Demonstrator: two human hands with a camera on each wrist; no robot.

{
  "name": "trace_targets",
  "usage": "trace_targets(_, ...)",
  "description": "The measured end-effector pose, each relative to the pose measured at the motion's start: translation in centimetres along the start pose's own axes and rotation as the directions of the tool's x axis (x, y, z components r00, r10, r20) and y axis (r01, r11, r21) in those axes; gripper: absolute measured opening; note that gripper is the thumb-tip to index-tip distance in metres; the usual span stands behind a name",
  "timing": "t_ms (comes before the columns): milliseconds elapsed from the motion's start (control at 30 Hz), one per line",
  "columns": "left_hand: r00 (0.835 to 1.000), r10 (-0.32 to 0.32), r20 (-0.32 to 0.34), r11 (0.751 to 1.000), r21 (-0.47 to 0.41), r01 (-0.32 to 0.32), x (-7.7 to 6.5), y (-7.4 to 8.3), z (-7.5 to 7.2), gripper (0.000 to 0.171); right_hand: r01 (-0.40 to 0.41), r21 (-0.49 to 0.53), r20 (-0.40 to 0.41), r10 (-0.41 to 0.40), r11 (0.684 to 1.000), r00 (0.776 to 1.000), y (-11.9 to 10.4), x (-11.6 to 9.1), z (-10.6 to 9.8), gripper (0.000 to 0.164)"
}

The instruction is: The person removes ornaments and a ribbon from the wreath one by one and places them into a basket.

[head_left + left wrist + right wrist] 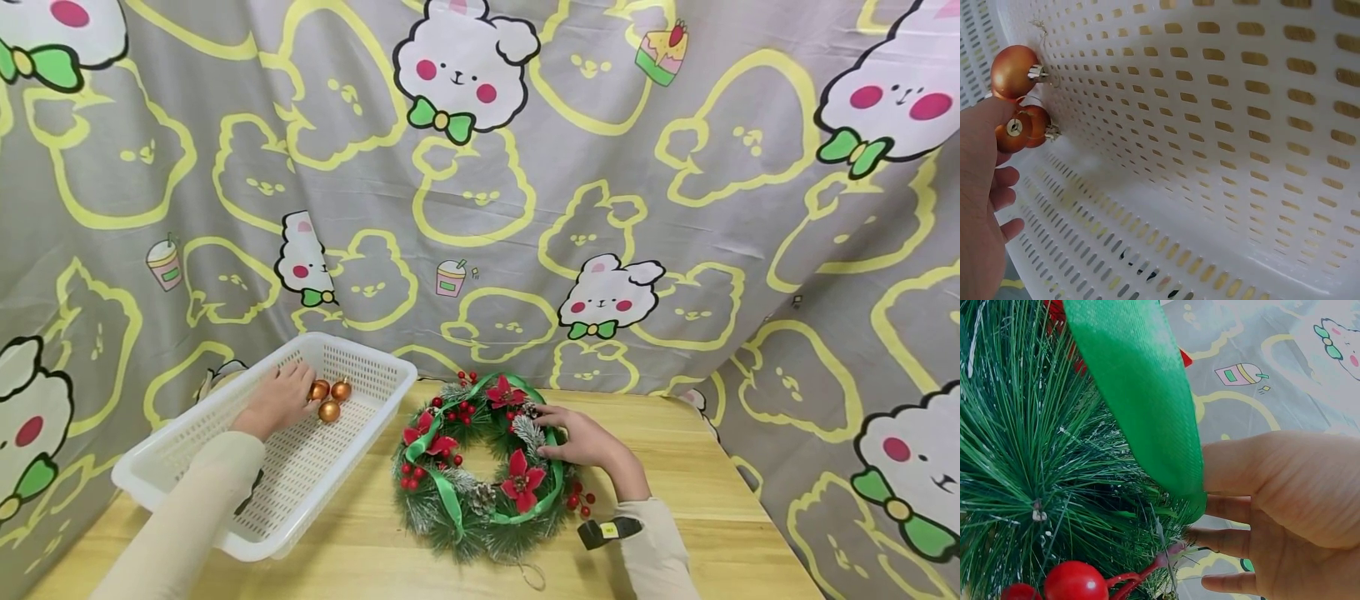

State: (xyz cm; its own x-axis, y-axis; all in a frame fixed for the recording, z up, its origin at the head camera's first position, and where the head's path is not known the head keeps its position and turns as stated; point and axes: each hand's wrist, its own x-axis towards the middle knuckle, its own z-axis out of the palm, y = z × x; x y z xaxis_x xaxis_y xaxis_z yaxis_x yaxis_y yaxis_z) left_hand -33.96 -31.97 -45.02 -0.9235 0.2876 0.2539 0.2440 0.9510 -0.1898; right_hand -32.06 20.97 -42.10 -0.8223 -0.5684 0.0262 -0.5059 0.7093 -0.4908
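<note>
My left hand (279,398) reaches down into the white plastic basket (401,379). In the left wrist view, its thumb and fingers close around a copper-orange Christmas ball (1009,139) with a metal cap. Two more balls (1015,70) lie close against it, one above and one partly behind. My right hand (581,437) rests on the right side of a green Christmas wreath (427,508), its fingers fairly straight. Seen from the right wrist, the thumb touches a green ribbon (1141,394), and the fingers extend partly behind it.
Red poinsettias (522,481), red berries (411,477) and frosted pinecones (482,498) decorate the wreath. A twine loop (531,577) lies at its front. The wooden table (720,517) meets a cartoon-printed curtain (487,275) at the back. A black strap device (609,531) sits on my right wrist.
</note>
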Motion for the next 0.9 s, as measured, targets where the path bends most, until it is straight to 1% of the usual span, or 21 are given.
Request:
trace_targets(100, 1.000, -0.005, 0.016, 1.000, 0.006, 0.005, -0.07, 0.02, -0.01, 0.056, 0.002, 0.002, -0.002, -0.002, 1.000, 1.000, 0.01, 0.00, 0.01, 0.047)
trace_targets(233, 0.998, -0.003, 0.066, 1.000, 0.009, 0.002, -0.06, 0.00, -0.07, 0.059, 0.006, 0.003, -0.003, -0.006, 1.000, 1.000, -0.03, -0.01, 0.02, 0.047)
trace_targets(333, 0.996, 0.000, 0.089, 1.000, 0.010, 0.000, -0.06, -0.04, -0.09, 0.060, 0.008, 0.002, -0.004, -0.008, 1.000, 1.000, -0.02, 0.00, 0.04, 0.047)
trace_targets(467, 0.996, -0.004, 0.094, 1.000, 0.017, 0.002, -0.16, -0.04, -0.14, 0.061, 0.009, 0.002, -0.004, -0.009, 1.000, 1.000, -0.03, 0.00, 0.05, 0.047)
trace_targets(700, 0.993, -0.013, 0.120, 0.999, 0.037, 0.009, -0.27, 0.14, 0.00, 0.063, 0.021, 0.004, -0.003, -0.021, 1.000, 1.000, -0.07, 0.02, -0.02, 0.047)
trace_targets(900, 0.994, 0.003, 0.108, 0.999, 0.049, -0.009, -0.26, 0.27, 0.25, 0.060, 0.025, -0.004, -0.009, -0.025, 1.000, 1.000, 0.31, 0.12, 0.10, 0.047)
